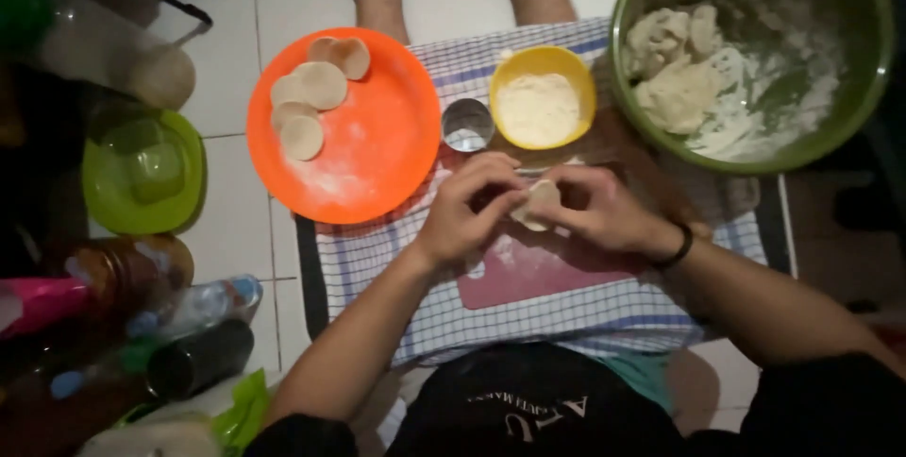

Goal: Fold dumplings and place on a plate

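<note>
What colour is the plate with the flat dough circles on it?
Orange. The plate shows clearly in the head view, with dough circles near its upper left edge.

You are working on a white tiled floor (226, 4). Directly on it lies a blue-and-white checked cloth (528, 320), with a round orange plastic plate (377, 150) overlapping its left edge. Left of that sit a lime-green plastic bowl (143, 172) and several lying bottles (189, 311).

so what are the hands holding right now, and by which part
Both the left hand and right hand pinch a small pale round dough disc by its opposite edges, above the red cutting board.
</note>
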